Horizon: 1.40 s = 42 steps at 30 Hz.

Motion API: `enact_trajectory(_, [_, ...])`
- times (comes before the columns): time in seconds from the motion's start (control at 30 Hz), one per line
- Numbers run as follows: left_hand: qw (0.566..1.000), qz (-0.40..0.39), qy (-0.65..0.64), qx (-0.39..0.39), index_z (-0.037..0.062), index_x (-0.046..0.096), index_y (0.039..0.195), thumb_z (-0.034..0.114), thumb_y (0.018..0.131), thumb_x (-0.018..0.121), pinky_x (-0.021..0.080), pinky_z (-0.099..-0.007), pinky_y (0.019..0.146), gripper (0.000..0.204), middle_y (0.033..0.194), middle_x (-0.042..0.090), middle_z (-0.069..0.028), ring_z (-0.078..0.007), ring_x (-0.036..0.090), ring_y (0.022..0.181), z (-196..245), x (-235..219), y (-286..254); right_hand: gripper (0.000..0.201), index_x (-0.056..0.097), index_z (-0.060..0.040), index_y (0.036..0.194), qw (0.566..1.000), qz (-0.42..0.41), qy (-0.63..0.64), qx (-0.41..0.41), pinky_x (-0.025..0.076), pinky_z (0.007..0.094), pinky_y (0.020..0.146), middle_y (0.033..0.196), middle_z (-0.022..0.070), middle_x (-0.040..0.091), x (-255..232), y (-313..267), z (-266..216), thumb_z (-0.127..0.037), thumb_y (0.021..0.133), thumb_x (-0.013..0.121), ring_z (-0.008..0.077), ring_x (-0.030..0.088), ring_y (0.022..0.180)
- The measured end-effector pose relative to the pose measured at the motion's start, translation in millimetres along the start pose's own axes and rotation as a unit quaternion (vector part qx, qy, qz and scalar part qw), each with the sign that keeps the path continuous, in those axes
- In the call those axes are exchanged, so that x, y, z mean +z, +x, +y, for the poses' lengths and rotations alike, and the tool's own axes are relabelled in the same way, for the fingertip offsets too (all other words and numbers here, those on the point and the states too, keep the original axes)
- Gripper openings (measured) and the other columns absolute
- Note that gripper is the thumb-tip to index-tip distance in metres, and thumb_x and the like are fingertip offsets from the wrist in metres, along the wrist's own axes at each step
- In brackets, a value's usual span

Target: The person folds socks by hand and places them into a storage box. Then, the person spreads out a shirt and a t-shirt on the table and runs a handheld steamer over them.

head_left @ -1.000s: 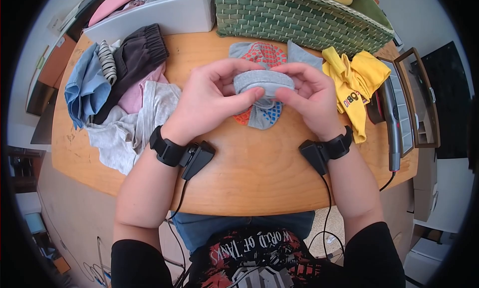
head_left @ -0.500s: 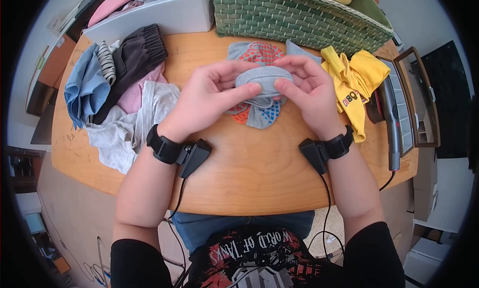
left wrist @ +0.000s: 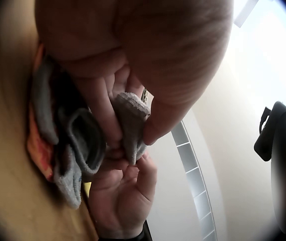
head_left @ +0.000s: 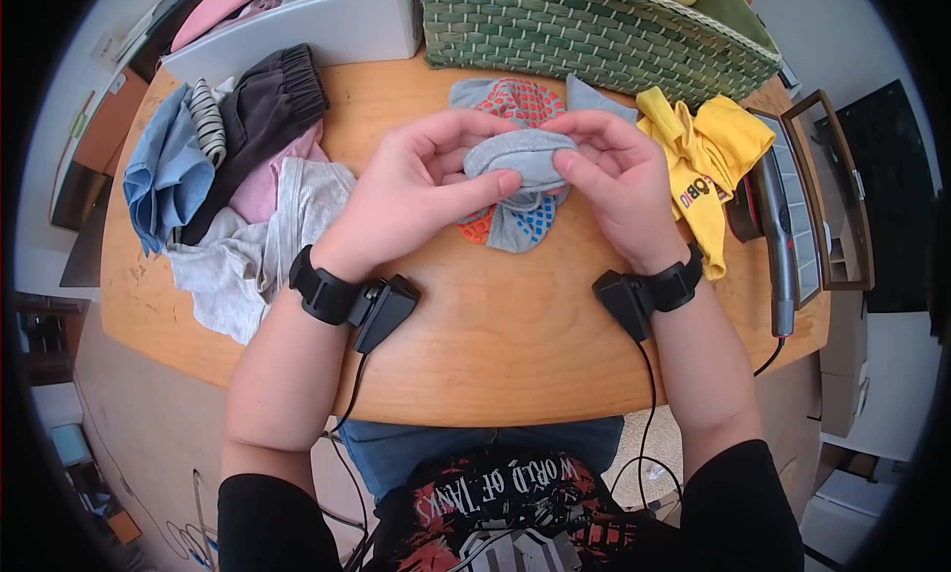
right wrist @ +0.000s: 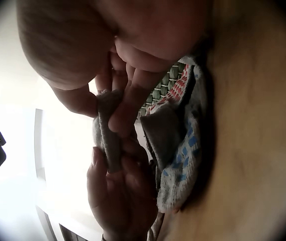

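A light grey sock, bunched with its cuff folded over, is held between both hands above the table. My left hand pinches its left end, thumb on the near side and fingers behind. My right hand grips the right end the same way, its thumb pressing on the cuff. In the left wrist view the ribbed edge of the sock shows between thumb and fingers. Beneath the hands lie more grey socks with grip dots, a red-dotted one and a blue-dotted one, partly hidden by the hands.
Piled clothes lie at the left. A yellow garment is at the right, beside a corded grey appliance and a glass-lidded case. Along the back stand a white bin and a green woven basket.
The held sock's cuff has tipped over and flattened, where its rim stood up before. My right thumb has moved up onto it, and both hands stay nearly in place.
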<state>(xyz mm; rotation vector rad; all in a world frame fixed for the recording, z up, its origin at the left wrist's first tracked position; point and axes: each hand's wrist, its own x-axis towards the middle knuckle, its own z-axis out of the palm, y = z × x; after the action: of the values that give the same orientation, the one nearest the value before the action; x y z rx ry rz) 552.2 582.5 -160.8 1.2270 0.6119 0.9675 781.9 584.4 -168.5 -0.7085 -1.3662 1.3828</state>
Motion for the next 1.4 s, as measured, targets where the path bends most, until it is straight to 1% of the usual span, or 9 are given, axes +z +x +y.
enact_trajectory(0.23, [1.0, -0.005, 0.006, -0.015, -0.0064, 0.055, 0.135, -0.001, 0.095, 0.067, 0.054, -0.0279, 0.097, 0.043, 0.129, 0.066, -0.0106, -0.0139, 0.065, 0.112, -2, 0, 0, 0.017, 0.066, 0.0008, 0.114, 1.0, 0.02, -0.011, 0.003, 0.057, 0.0257, 0.07, 0.104, 0.0085, 0.07, -2, -1, 2, -0.004, 0.099, 0.059, 0.0113, 0.067, 0.087])
enact_trajectory(0.37, [1.0, 0.003, 0.011, -0.016, -0.006, 0.055, 0.136, 0.0, 0.095, 0.067, 0.054, -0.0283, 0.097, 0.043, 0.129, 0.066, -0.0107, -0.0141, 0.066, 0.111, -1, -1, 1, 0.022, 0.061, 0.0017, 0.121, 1.0, 0.019, -0.018, 0.009, 0.055, 0.0257, 0.068, 0.103, 0.0098, 0.07, 3, 0, -1, -0.004, 0.1, 0.058, 0.0134, 0.067, 0.085])
enact_trajectory(0.53, [0.999, 0.032, 0.0, 0.006, -0.0025, 0.058, 0.134, 0.007, 0.096, 0.069, 0.055, -0.0274, 0.095, 0.04, 0.126, 0.068, -0.01, -0.0142, 0.067, 0.11, 0, -4, 2, 0.024, 0.061, 0.0004, 0.122, 0.999, 0.036, -0.03, -0.016, 0.057, 0.0253, 0.07, 0.108, 0.0083, 0.069, 7, 1, -1, -0.011, 0.101, 0.061, 0.0118, 0.067, 0.089])
enact_trajectory(0.63, [0.997, 0.045, 0.06, -0.002, -0.0013, 0.06, 0.131, 0.01, 0.097, 0.069, 0.055, -0.0265, 0.093, 0.037, 0.123, 0.069, -0.0095, -0.013, 0.067, 0.109, -1, -14, 4, 0.027, 0.06, 0.0011, 0.124, 0.998, 0.057, -0.013, -0.016, 0.057, 0.0259, 0.07, 0.111, 0.0086, 0.068, 0, 3, 1, -0.009, 0.099, 0.063, 0.0125, 0.067, 0.093])
enact_trajectory(0.77, [0.997, 0.056, 0.058, -0.007, -0.0011, 0.062, 0.128, 0.008, 0.096, 0.07, 0.055, -0.0255, 0.092, 0.034, 0.122, 0.07, -0.0093, -0.0112, 0.066, 0.107, -2, -10, 3, 0.03, 0.06, 0.0011, 0.124, 0.999, 0.04, 0.032, 0.007, 0.058, 0.0267, 0.073, 0.113, 0.0092, 0.068, 4, 3, -4, -0.005, 0.096, 0.068, 0.0129, 0.067, 0.1])
enact_trajectory(0.83, [0.998, 0.032, 0.051, 0.003, -0.0007, 0.063, 0.124, 0.007, 0.095, 0.071, 0.055, -0.0243, 0.089, 0.031, 0.115, 0.071, -0.0068, -0.0091, 0.067, 0.101, -4, -4, 2, 0.036, 0.056, 0.0007, 0.13, 0.999, -0.001, -0.048, 0.006, 0.057, 0.0258, 0.075, 0.118, 0.0096, 0.068, 11, 0, -7, -0.008, 0.096, 0.068, 0.0118, 0.066, 0.097])
enact_trajectory(1.07, [0.993, 0.053, 0.108, 0.02, 0.0008, 0.063, 0.108, 0.006, 0.095, 0.071, 0.055, -0.0203, 0.074, 0.016, 0.095, 0.068, -0.0004, -0.0056, 0.065, 0.085, -1, -7, 4, 0.034, 0.061, 0.0004, 0.124, 0.999, 0.017, -0.007, 0.027, 0.055, 0.0275, 0.09, 0.117, 0.0073, 0.067, 7, 0, -3, -0.003, 0.092, 0.072, 0.0126, 0.065, 0.104])
enact_trajectory(1.13, [0.991, 0.059, 0.121, 0.003, 0.0011, 0.063, 0.105, 0.006, 0.096, 0.071, 0.054, -0.0196, 0.069, 0.013, 0.093, 0.068, -0.0003, -0.0052, 0.065, 0.082, 1, -2, 2, 0.033, 0.063, -0.0002, 0.12, 0.997, 0.009, -0.076, -0.01, 0.053, 0.0283, 0.094, 0.117, 0.0058, 0.067, 7, 1, 0, -0.003, 0.089, 0.074, 0.012, 0.064, 0.105])
enact_trajectory(1.4, [0.996, 0.042, 0.08, 0.006, 0.0003, 0.064, 0.102, 0.006, 0.096, 0.069, 0.055, -0.0202, 0.07, 0.01, 0.091, 0.068, -0.0004, -0.0064, 0.066, 0.079, -1, 3, -2, 0.033, 0.065, -0.0013, 0.114, 0.987, 0.01, -0.155, -0.032, 0.053, 0.028, 0.091, 0.111, 0.0034, 0.069, 10, -1, -3, -0.004, 0.084, 0.079, 0.0106, 0.064, 0.103])
